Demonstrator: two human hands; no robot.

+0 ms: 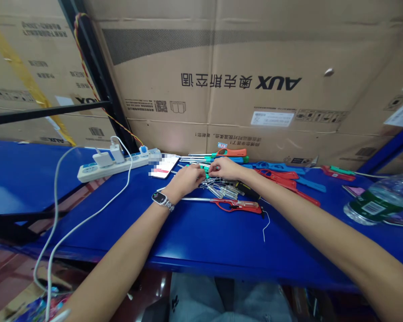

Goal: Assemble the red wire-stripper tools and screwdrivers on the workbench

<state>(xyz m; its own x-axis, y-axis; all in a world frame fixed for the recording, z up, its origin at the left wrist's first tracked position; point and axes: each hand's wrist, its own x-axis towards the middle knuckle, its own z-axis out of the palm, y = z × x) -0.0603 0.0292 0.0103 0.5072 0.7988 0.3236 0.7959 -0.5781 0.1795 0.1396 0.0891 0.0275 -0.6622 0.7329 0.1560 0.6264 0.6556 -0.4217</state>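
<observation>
My left hand (pixel 190 178), below a wristwatch, is closed with its fingertips curled over the pile of parts. Close beside it, my right hand (pixel 227 170) is pinched. Small green parts (pixel 205 170) show between the two hands; what each one holds is too small to make out. Below them lie several clear, thin parts with metal ends (pixel 225 190). In front sits an opened red long-nosed lighter (pixel 238 205), its metal tube pointing left and a white wire trailing at its right end. Behind the hands is an orange-handled long-nosed lighter (pixel 233 152).
Blue casing pieces (pixel 278 167) and red casing pieces (pixel 285 179) lie right of the pile. A plastic bottle (pixel 372 203) is on its side at far right. To the left are a phone (pixel 166 166) and a power strip (pixel 114 166) with white cables. Large cartons (pixel 235 116) stand behind.
</observation>
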